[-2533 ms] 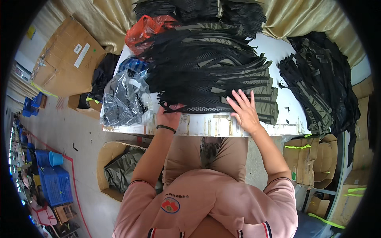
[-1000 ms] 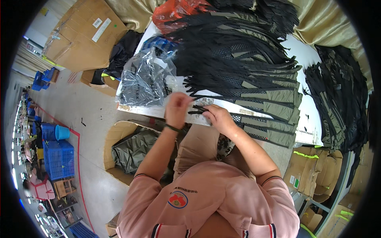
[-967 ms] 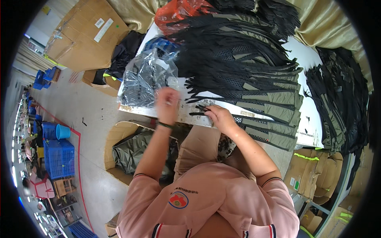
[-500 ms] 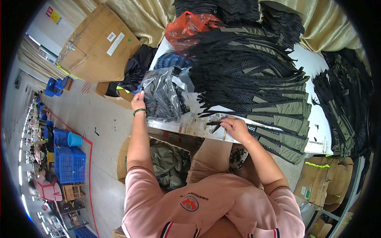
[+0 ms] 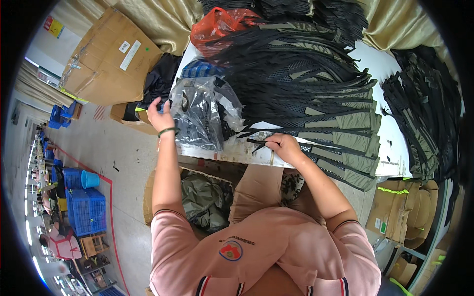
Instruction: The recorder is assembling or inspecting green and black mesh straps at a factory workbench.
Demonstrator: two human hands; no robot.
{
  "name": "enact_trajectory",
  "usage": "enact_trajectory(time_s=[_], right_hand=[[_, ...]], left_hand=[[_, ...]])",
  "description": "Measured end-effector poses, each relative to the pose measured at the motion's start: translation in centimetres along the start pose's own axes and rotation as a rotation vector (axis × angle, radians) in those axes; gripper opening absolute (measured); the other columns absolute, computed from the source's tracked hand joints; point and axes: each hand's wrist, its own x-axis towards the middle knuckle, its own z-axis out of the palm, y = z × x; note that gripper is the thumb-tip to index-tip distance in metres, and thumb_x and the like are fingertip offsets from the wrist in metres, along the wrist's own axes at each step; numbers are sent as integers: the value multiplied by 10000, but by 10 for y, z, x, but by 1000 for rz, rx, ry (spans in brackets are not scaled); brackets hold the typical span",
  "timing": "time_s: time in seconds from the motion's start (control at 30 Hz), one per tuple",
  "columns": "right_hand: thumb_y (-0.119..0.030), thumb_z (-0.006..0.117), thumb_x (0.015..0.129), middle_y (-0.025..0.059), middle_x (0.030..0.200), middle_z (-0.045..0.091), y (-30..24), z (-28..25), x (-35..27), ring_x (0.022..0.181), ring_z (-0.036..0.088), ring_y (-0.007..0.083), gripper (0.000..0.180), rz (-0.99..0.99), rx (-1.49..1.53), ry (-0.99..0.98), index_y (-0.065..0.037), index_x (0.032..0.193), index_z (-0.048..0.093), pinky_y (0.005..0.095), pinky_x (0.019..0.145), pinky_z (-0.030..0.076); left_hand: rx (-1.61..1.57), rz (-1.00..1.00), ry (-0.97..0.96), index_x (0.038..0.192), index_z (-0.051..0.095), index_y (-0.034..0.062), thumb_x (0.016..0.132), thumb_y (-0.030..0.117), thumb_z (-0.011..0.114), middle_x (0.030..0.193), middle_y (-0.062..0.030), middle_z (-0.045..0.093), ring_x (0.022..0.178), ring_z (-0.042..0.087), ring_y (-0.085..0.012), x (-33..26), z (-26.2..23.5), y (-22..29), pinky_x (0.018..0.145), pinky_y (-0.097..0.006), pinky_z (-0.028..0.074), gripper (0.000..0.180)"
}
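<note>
My left hand (image 5: pixel 161 116), with a green bangle at the wrist, is raised at the left edge of a clear plastic bag (image 5: pixel 197 126). Its fingers are spread, and no held thing shows between them. Dark pieces show through the bag, which lies at the table's front left. Near the front edge, my right hand (image 5: pixel 284 147) pinches the end of a black strap (image 5: pixel 256 143). That strap belongs to the nearest of several overlapping olive and black mesh fabric pieces (image 5: pixel 353 138), fanned out across the table with their straps pointing left.
A crumpled red plastic bag (image 5: pixel 217 29) and blue checked cloth (image 5: pixel 201 69) lie behind the clear bag. More black straps and fabric (image 5: pixel 419 118) hang at the right. A large cardboard box (image 5: pixel 106 61) stands at left; olive cloth (image 5: pixel 202 200) fills a box below the table.
My left hand has come off the clear bag's upper left edge, and its fingers have opened. My right hand still pinches the strap end. The whole view has shifted slightly.
</note>
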Motion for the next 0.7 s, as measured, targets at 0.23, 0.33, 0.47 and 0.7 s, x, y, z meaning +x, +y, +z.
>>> enact_trajectory(time_s=[0.23, 0.33, 0.47, 0.7], right_hand=[[-226, 592, 832, 156, 869, 666, -4, -1, 11, 823, 630, 347, 214, 102, -38, -64, -72, 960, 666, 391, 744, 490], [-254, 602, 845, 145, 917, 666, -2, 2, 9, 847, 628, 332, 223, 8, -38, -42, -74, 954, 677, 384, 749, 488], [-254, 629, 839, 129, 942, 663, -2, 1, 6, 862, 622, 320, 220, -114, -75, -59, -83, 965, 690, 362, 754, 491], [-137, 650, 841, 65, 741, 648, -4, -11, -2, 676, 607, 157, 157, -30, 284, -83, -23, 945, 675, 279, 643, 488]], left_hand=[[188, 558, -925, 946, 591, 52, 757, 122, 694, 993, -153, 587, 944, 578, -358, -98, 19, 118, 792, -419, 474, 226], [505, 300, -1035, 932, 573, 58, 720, 172, 746, 975, -136, 577, 925, 581, -366, -99, 20, 106, 761, -437, 474, 297], [663, 162, -1093, 965, 589, 79, 695, 175, 762, 984, -127, 596, 943, 592, -350, -100, 18, 90, 782, -438, 477, 335], [388, 182, -974, 1000, 638, 81, 695, 84, 733, 964, -157, 655, 841, 625, -352, -98, 14, 89, 748, -361, 502, 320]])
